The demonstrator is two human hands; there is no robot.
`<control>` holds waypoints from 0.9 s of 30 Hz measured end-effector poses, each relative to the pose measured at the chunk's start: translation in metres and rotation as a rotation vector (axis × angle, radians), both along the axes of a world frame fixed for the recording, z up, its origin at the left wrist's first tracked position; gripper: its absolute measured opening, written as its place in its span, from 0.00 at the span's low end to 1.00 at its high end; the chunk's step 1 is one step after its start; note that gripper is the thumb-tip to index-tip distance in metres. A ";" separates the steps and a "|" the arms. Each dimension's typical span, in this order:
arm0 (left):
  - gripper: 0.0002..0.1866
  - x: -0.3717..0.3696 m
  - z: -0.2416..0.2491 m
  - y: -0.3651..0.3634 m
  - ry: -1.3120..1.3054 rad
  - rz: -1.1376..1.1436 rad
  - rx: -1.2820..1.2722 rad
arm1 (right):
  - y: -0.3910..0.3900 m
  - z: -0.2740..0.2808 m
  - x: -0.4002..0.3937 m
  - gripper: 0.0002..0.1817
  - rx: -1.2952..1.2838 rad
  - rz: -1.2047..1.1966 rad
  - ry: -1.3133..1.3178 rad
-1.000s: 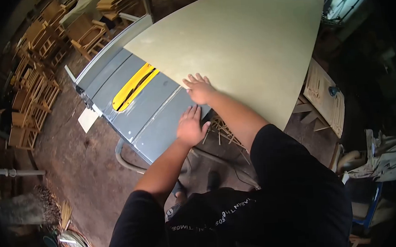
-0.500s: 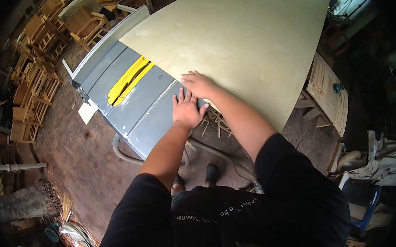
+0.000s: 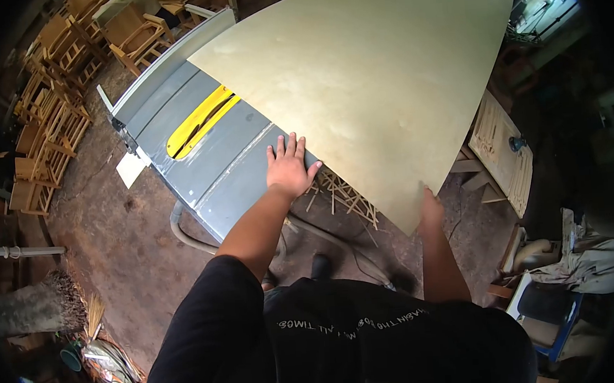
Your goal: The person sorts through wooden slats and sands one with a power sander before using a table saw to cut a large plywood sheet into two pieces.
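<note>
A large pale sheet (image 3: 370,80) lies over the right part of a grey saw table (image 3: 242,175), its near corner jutting out past the table. Set into the table is a yellow insert (image 3: 202,122) with a dark slot. My left hand (image 3: 291,168) rests flat on the grey top with its fingers spread, beside the sheet's near edge. At the sheet's right edge, close to the near corner, my right hand (image 3: 429,208) grips the sheet; its fingers are partly hidden beneath it.
A metal fence (image 3: 170,66) runs along the table's far left side. Wooden chairs (image 3: 133,40) are stacked at the upper left. Thin sticks (image 3: 343,196) and a hose (image 3: 339,242) lie below the table. A board with strips (image 3: 500,153) stands at the right.
My right hand has moved from the sheet's left edge to its right edge near the corner. The sheet's near corner has shifted toward me. My left hand stays about where it was.
</note>
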State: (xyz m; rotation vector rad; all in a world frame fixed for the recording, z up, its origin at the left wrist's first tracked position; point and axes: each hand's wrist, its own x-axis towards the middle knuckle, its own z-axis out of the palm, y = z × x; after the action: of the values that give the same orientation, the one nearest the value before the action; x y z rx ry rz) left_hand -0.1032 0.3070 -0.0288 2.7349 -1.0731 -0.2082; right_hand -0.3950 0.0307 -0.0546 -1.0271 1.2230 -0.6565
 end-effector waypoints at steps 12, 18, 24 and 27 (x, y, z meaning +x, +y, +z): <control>0.45 0.000 0.001 0.005 -0.033 -0.030 0.021 | 0.002 -0.021 -0.013 0.22 -0.103 0.059 0.003; 0.46 -0.001 0.000 0.013 -0.021 -0.036 0.041 | 0.013 -0.014 -0.012 0.21 -0.097 0.040 0.106; 0.46 -0.004 -0.001 0.023 -0.041 -0.045 0.051 | 0.029 -0.009 -0.017 0.20 -0.094 0.021 0.059; 0.46 -0.005 -0.001 0.028 -0.047 -0.045 0.058 | 0.031 -0.012 -0.018 0.19 -0.100 0.012 0.096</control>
State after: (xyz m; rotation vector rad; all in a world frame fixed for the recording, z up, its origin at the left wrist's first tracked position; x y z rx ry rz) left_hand -0.1084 0.3349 -0.0295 2.7816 -1.1593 -0.1851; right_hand -0.4128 0.0621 -0.0665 -1.1596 1.2765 -0.6713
